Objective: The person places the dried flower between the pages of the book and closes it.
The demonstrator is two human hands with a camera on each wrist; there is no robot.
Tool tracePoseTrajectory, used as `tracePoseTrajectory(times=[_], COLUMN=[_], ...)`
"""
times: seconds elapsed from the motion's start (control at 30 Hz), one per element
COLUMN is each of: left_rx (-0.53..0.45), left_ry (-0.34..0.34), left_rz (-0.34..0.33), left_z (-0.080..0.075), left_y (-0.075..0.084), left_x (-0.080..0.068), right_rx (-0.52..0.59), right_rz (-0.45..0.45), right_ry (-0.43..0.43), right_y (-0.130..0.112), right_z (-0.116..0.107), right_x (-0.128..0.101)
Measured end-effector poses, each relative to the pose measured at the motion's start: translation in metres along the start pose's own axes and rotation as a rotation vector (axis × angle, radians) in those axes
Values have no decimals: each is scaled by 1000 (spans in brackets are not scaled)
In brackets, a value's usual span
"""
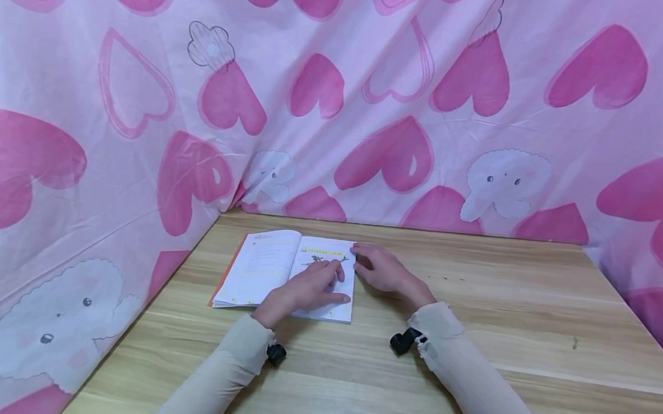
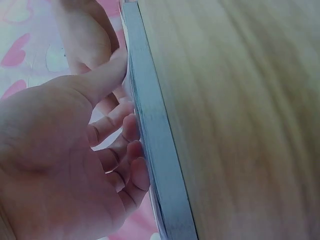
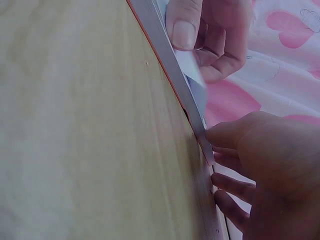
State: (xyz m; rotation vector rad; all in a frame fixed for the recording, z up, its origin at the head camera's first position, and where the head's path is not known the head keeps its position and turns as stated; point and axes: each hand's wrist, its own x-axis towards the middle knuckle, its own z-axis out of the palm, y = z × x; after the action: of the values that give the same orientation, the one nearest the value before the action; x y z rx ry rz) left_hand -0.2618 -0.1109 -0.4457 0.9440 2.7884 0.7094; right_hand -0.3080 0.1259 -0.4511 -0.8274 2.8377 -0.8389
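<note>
An open book [image 1: 285, 268] is lying flat on a wooden surface [image 1: 471, 339], near its far left corner, where a pink cloth [image 1: 337, 107] printed with hearts and pale cartoon animals is hanging behind and to the left. The person's left hand [image 1: 310, 287] is resting on the lower part of the right-hand page, fingers loosely spread and pressing down rather than gripping. In the left wrist view, that hand [image 2: 85, 165] is sitting against the book's page edges [image 2: 155, 150], the thumb lying along them and the fingers lightly bent, holding nothing. The right hand [image 1: 381, 269] is lying on the surface at the book's right edge, its fingertips touching the upper outer corner of the right-hand page. From the right wrist view, this hand [image 3: 270, 170] is relaxed beside the book [image 3: 175, 75], thumb against the edge of the pages and fingers stretched out under it, not clenched on anything. The left-hand page is showing lines of print, while the right-hand page is carrying a small colour picture near its top. Both forearms are wearing pale beige sleeves [image 1: 469, 370], each with a small black camera at the wrist.
</note>
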Motion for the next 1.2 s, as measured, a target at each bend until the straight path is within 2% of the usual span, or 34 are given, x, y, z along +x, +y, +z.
tracePoseTrajectory(times=[0.07, 0.1, 0.27, 0.4, 0.53, 0.73, 0.9, 1.07, 1.2], left_rx=[11, 0, 56, 105, 97, 98, 109, 75, 36], left_ry=[-2, -12, -33, -26, 5, 51, 80, 114, 109], left_rz=[-10, -26, -49, 7, 66, 104, 75, 63, 19], left_z=[-2, -6, -11, -11, -13, -21, -36, -57, -70], left_y=[4, 11, 23, 23, 23, 20, 16, 14, 14], left_x=[-1, -4, -7, -7, -6, -7, -10, -16, -21], right_rx=[0, 0, -7, 0, 27, 76, 111, 119, 146], right_rz=[1, 1, -3, -18, -32, -8, 37, 17, -12], right_ry=[-1, -1, -1, 10, 30, 63, 68, 84, 72], right_y=[0, 0, 0, 0, 0, -3, -3, -4, -4], right_z=[0, 0, 0, 0, 0, -1, -1, 0, 0], right_x=[0, 0, 0, 0, -1, -2, -2, -2, -2])
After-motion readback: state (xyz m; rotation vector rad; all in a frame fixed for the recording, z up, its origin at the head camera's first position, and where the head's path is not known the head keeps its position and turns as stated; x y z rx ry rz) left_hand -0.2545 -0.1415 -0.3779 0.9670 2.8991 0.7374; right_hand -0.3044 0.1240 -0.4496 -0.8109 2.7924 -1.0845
